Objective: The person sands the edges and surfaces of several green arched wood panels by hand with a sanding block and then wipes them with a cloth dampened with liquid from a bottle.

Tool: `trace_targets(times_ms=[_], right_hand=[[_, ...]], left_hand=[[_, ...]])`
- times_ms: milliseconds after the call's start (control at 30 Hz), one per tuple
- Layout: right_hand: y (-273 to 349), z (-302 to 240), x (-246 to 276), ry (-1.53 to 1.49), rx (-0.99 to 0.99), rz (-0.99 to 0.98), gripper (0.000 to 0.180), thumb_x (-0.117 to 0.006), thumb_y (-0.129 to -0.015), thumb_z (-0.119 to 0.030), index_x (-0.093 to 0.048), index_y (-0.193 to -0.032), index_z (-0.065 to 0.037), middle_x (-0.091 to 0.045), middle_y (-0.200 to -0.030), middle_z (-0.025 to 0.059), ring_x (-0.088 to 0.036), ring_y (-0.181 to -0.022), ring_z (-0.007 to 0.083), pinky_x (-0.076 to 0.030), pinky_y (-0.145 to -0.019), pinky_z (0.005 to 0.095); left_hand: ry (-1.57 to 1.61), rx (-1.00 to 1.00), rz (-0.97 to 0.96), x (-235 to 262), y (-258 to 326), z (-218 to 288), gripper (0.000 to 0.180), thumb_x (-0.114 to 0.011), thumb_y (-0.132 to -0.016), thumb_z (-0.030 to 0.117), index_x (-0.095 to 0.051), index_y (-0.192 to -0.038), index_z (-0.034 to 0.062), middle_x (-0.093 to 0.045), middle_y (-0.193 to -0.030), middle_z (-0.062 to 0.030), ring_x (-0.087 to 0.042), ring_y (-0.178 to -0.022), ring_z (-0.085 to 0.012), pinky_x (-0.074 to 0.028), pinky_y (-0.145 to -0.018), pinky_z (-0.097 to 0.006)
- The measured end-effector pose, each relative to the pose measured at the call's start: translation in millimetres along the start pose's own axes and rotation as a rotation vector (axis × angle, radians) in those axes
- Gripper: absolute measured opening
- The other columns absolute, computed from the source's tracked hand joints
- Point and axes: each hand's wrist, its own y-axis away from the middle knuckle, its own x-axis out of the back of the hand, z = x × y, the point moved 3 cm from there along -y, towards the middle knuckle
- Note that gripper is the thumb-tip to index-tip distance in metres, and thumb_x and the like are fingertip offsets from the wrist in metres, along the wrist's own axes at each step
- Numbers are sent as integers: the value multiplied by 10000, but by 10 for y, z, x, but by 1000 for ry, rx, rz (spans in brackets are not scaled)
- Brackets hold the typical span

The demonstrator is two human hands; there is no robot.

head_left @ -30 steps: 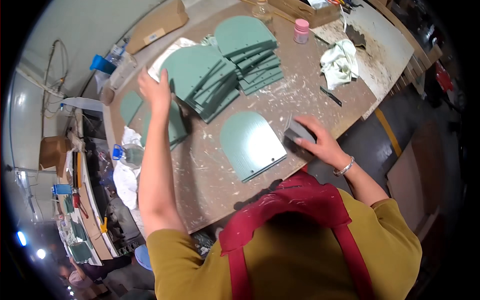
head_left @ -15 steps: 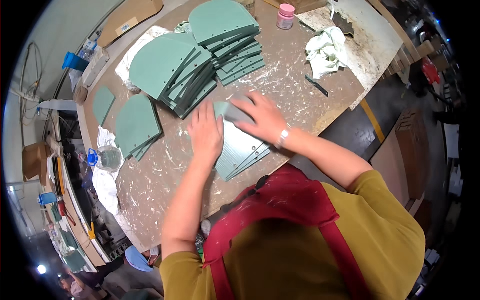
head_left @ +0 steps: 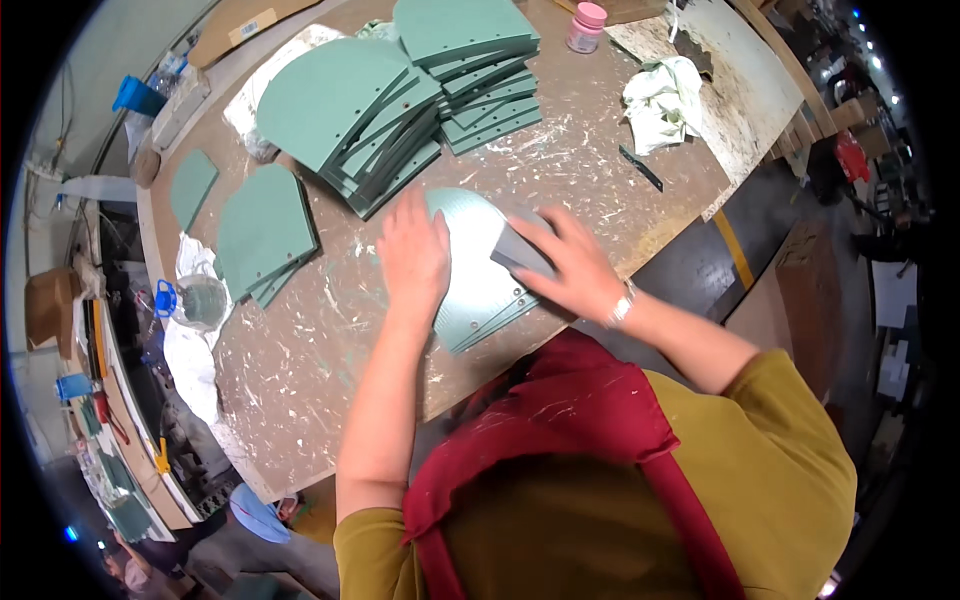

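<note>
The left hand (head_left: 415, 256), flat and gripping nothing, rests on the green panel (head_left: 466, 258) atop the table (head_left: 300, 385); the right hand (head_left: 578, 268) grasps a grey block (head_left: 517, 250), which has shifted toward the panel's right edge (rubbing seems under way).

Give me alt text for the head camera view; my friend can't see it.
A person's right hand holds a grey block on fanned green panels, the left hand at their left edge. Beyond are stacked green panels and a white cloth on a scuffed table.
</note>
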Motion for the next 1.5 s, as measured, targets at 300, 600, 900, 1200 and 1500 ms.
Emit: trace_targets(times_ms=[300,600,900,1200,1500], right_hand=[[-1158,307,-374,-275,-208,-145,585,-683,-830,-446,-608,-1309,-119,-583,-1178,226,-596,-1076,390,-477,-951,408],[-1224,-255,-269,66,-96,-130,527,-629,-818,-434,-633,-1247,-127,-598,-1070,174,-595,-1018,348,-488,-894,409],[-1195,-439,-569,135,282,-178,497,-670,-802,-391,-621,-1257,-197,-584,-1149,154,-554,-1090,306,-467,-875,422],[-875,-857,-607,135,480,-331,533,-655,-812,-475,-604,-1279,-222,-549,-1109,133,-569,-1028,290,-444,-863,457],[-855,-1127,-512,351,746,-800,478,-683,-807,-412,-614,-1237,-214,-551,-1139,93,-560,-1074,279,-430,-891,439]], left_hand=[[-65,-129,63,86,31,88,519,-568,-925,247,-450,-1381,29,-452,-1439,-154,-438,-1303,-334,-335,-1052,-527],[-23,-490,-226,-67,833,647,716,-581,-914,445,-364,-1474,55,-354,-1531,-127,-281,-1445,-297,-181,-1164,-551],[-61,-460,-238,-142,878,686,575,-451,-986,404,-375,-1479,118,-349,-1533,-83,-267,-1448,-261,-173,-1161,-547],[-103,-344,-240,-367,943,672,599,-357,-1004,397,-259,-1543,153,-231,-1608,-74,-208,-1483,-251,-119,-1212,-489],[-6,-265,-246,-377,1009,711,615,-552,-921,381,-395,-1471,155,-348,-1531,-110,-305,-1423,-292,-230,-1156,-517]])
